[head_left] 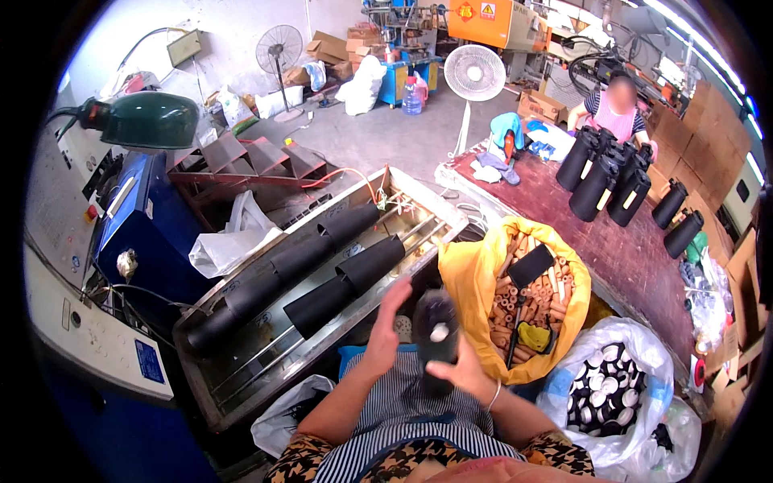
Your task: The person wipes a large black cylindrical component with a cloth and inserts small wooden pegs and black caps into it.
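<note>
Right hand (465, 372) grips black tube (436, 336), left hand (389, 328) open beside it; four tubes already in tray (241, 386), approx. half full.

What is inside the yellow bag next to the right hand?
The yellow bag holds a heap of short tan tubes, with a flat black piece and a yellow rag on top. Whatever lies deeper is covered.

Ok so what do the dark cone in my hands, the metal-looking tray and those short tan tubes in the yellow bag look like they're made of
Dark cone: matte black, likely plastic or card; blurred, so uncertain. The right hand holds it; the left hand is open beside it.
Tray: bare sheet metal, dull grey sheen, probably steel.
Tan tubes: hollow ends, matte brown, seemingly cardboard.
Bag: thin, glossy yellow plastic.
</note>
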A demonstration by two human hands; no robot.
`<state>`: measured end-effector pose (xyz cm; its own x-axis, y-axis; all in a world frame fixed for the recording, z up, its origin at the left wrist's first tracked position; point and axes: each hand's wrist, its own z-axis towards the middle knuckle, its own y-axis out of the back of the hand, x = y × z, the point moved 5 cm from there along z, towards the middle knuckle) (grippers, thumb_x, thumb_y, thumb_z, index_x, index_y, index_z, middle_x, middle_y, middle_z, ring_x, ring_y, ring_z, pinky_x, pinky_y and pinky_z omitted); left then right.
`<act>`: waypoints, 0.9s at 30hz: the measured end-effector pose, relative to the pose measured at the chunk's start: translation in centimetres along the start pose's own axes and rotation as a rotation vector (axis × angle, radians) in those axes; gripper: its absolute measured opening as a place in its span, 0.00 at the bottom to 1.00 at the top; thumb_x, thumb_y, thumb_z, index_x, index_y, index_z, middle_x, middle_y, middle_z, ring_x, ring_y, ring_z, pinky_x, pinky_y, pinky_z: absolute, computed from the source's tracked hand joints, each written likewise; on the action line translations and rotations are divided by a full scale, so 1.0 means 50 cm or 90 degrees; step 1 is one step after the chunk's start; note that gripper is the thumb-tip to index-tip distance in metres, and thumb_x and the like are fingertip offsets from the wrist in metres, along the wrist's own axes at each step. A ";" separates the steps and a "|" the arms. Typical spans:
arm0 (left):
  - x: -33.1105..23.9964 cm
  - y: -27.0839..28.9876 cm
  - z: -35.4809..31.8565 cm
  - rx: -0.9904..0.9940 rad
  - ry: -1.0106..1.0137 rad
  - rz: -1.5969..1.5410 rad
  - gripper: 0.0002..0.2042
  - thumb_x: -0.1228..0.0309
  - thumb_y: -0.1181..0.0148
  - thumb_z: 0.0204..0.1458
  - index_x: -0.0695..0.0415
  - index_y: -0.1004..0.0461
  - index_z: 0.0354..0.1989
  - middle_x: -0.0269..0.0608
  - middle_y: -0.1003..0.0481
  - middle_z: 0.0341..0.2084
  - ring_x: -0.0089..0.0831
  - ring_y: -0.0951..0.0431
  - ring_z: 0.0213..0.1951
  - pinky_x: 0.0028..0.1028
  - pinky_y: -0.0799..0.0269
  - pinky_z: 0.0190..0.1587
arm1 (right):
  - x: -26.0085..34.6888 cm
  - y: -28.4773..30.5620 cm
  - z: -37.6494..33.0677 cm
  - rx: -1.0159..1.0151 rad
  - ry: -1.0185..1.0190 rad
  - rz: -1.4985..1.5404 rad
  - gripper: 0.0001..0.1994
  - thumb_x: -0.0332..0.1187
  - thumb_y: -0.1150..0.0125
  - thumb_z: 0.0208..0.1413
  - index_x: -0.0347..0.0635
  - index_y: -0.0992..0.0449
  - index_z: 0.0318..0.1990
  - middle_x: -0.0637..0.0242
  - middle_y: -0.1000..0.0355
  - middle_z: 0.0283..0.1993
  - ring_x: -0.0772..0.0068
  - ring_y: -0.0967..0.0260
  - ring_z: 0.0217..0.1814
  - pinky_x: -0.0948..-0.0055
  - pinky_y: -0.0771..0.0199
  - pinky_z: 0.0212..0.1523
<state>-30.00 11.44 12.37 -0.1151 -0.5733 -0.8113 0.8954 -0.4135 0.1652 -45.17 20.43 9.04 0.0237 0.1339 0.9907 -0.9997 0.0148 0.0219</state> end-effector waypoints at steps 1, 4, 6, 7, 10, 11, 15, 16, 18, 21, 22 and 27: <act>0.034 0.004 -0.005 -0.101 0.074 -0.068 0.32 0.43 0.58 0.62 0.59 0.37 0.63 0.52 0.40 0.65 0.46 0.39 0.66 0.40 0.47 0.66 | 0.009 0.028 0.035 -0.052 0.007 0.021 0.47 0.33 0.25 0.40 0.35 0.46 0.67 0.59 0.35 0.60 0.65 0.37 0.62 0.66 0.40 0.65; 0.187 0.002 -0.070 -0.043 0.196 0.237 0.22 0.56 0.45 0.57 0.57 0.31 0.55 0.47 0.31 0.55 0.45 0.32 0.58 0.38 0.36 0.58 | 0.044 0.110 0.173 -0.132 0.029 -0.024 0.43 0.31 0.24 0.41 0.38 0.42 0.65 0.60 0.32 0.57 0.66 0.33 0.59 0.66 0.33 0.60; 0.287 -0.025 -0.128 0.141 0.191 0.380 0.17 0.62 0.41 0.54 0.55 0.27 0.49 0.44 0.27 0.49 0.45 0.28 0.52 0.39 0.31 0.53 | 0.071 0.164 0.276 -0.202 0.007 -0.044 0.32 0.33 0.25 0.45 0.37 0.36 0.57 0.63 0.28 0.51 0.69 0.29 0.51 0.67 0.28 0.54; 0.335 -0.046 -0.172 0.191 0.155 0.405 0.14 0.62 0.41 0.54 0.55 0.26 0.46 0.43 0.26 0.46 0.45 0.27 0.50 0.39 0.31 0.51 | 0.075 0.194 0.333 -0.223 0.039 -0.066 0.31 0.33 0.26 0.46 0.37 0.36 0.56 0.63 0.28 0.50 0.70 0.29 0.50 0.68 0.27 0.53; 0.387 -0.104 -0.183 0.347 0.168 0.368 0.13 0.62 0.43 0.55 0.55 0.25 0.44 0.42 0.24 0.42 0.44 0.25 0.46 0.39 0.29 0.49 | 0.042 0.322 0.518 -0.302 0.148 0.043 0.27 0.26 0.29 0.48 0.40 0.34 0.55 0.67 0.28 0.49 0.71 0.29 0.49 0.69 0.28 0.54; 0.389 -0.116 -0.182 0.398 0.200 0.337 0.13 0.62 0.43 0.56 0.55 0.25 0.45 0.42 0.24 0.42 0.44 0.25 0.46 0.38 0.29 0.49 | 0.020 0.372 0.586 -0.296 0.188 -0.003 0.27 0.25 0.28 0.48 0.41 0.34 0.55 0.67 0.28 0.49 0.72 0.30 0.50 0.69 0.29 0.55; 0.448 -0.093 -0.174 0.334 0.358 0.383 0.15 0.58 0.47 0.58 0.57 0.26 0.45 0.45 0.25 0.40 0.45 0.24 0.44 0.41 0.28 0.46 | -0.015 0.424 0.787 -0.448 0.228 -0.167 0.31 0.29 0.23 0.42 0.39 0.35 0.54 0.63 0.27 0.47 0.67 0.29 0.49 0.68 0.29 0.53; 0.465 -0.096 -0.187 0.355 0.376 0.387 0.16 0.58 0.47 0.59 0.57 0.26 0.45 0.48 0.25 0.39 0.47 0.24 0.44 0.42 0.28 0.46 | -0.036 0.434 0.831 -0.466 0.222 -0.191 0.32 0.31 0.22 0.40 0.38 0.35 0.53 0.62 0.27 0.47 0.66 0.28 0.49 0.67 0.29 0.53; 0.464 -0.108 -0.171 0.436 0.383 0.373 0.16 0.57 0.48 0.59 0.58 0.26 0.45 0.49 0.25 0.40 0.47 0.24 0.44 0.42 0.27 0.46 | -0.115 0.490 0.912 -0.512 0.208 -0.244 0.34 0.34 0.20 0.38 0.37 0.35 0.52 0.59 0.27 0.47 0.64 0.28 0.49 0.66 0.29 0.52; 0.466 -0.108 -0.149 0.477 0.388 0.350 0.16 0.57 0.48 0.59 0.57 0.26 0.46 0.49 0.25 0.41 0.48 0.24 0.43 0.41 0.27 0.46 | -0.211 0.550 1.016 -0.536 0.178 -0.366 0.37 0.39 0.19 0.35 0.32 0.35 0.51 0.55 0.27 0.48 0.60 0.27 0.49 0.65 0.29 0.53; 0.466 -0.103 -0.152 0.471 0.398 0.344 0.16 0.57 0.48 0.59 0.57 0.26 0.46 0.48 0.25 0.41 0.48 0.24 0.43 0.41 0.27 0.46 | -0.232 0.533 1.045 -0.527 0.201 -0.318 0.37 0.41 0.19 0.34 0.32 0.34 0.50 0.53 0.26 0.48 0.58 0.27 0.50 0.64 0.29 0.53; 0.465 -0.126 -0.159 0.526 0.391 0.302 0.17 0.56 0.50 0.61 0.56 0.27 0.47 0.45 0.25 0.41 0.45 0.24 0.44 0.40 0.27 0.46 | -0.282 0.601 1.127 -0.612 0.113 -0.464 0.42 0.48 0.19 0.34 0.31 0.35 0.53 0.49 0.25 0.49 0.52 0.26 0.51 0.62 0.29 0.54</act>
<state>-34.91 6.34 -12.01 0.5946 -0.4461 -0.6689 0.2082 -0.7181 0.6640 -76.18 -36.86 3.30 0.6521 -0.0801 0.7539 -0.3363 0.8606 0.3824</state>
